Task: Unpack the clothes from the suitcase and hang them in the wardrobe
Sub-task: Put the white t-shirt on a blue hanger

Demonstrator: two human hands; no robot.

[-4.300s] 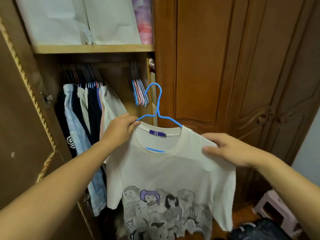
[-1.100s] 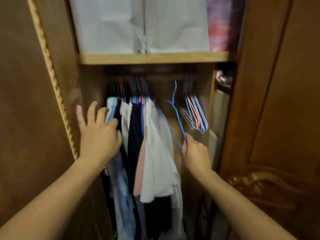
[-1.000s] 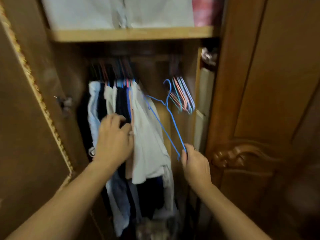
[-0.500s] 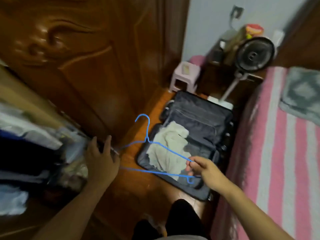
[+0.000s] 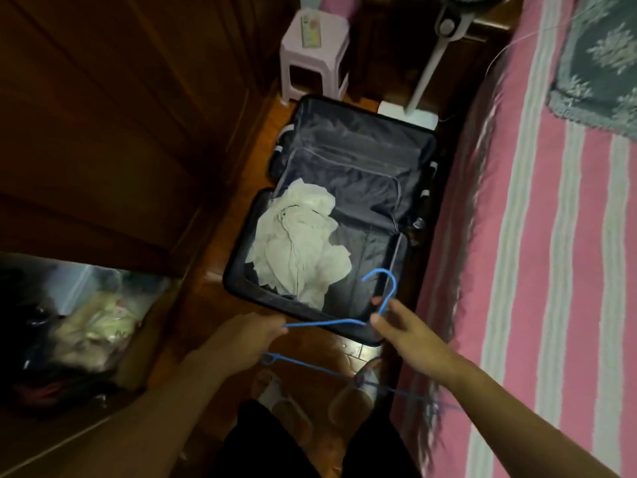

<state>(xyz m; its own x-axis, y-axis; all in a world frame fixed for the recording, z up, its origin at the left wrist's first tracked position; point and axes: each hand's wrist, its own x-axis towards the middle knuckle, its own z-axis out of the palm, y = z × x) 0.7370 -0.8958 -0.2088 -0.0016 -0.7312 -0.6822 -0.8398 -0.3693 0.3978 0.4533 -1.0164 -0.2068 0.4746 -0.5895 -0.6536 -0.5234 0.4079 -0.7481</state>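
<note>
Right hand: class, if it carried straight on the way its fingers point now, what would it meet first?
The right hand, gripping the blue hanger near the hook, points up-left and down over the open suitcase. It would probably reach the crumpled white clothes first, though depth is unclear.

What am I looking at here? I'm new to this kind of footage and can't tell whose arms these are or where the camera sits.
There is no machine: a person wears a camera on the head, looking down at their own arms. The left hand grips one end of a blue wire hanger; the right hand holds it near the hook. Below, on the wooden floor, lies an open dark suitcase with crumpled pale clothes in it. A bed with a pink striped cover stands on the right, a small stool beyond the suitcase.
</note>
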